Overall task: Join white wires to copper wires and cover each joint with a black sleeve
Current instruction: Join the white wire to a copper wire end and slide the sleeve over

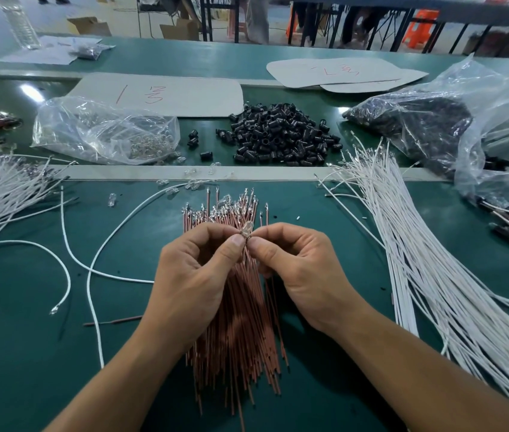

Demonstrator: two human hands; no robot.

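Observation:
A fanned bundle of copper wires lies on the green table in front of me. Above its upper half, my left hand and my right hand meet, both pinching a small clear connector with a copper wire running down from it. A large sheaf of white wires stretches along the right side. A heap of black sleeves sits beyond the grey strip at the middle. Loose white wires curl to the left of my hands.
Another pile of white wires lies at the far left. A clear bag with small clear parts sits at the back left, and a big plastic bag of dark parts at the right. Cardboard sheets lie further back.

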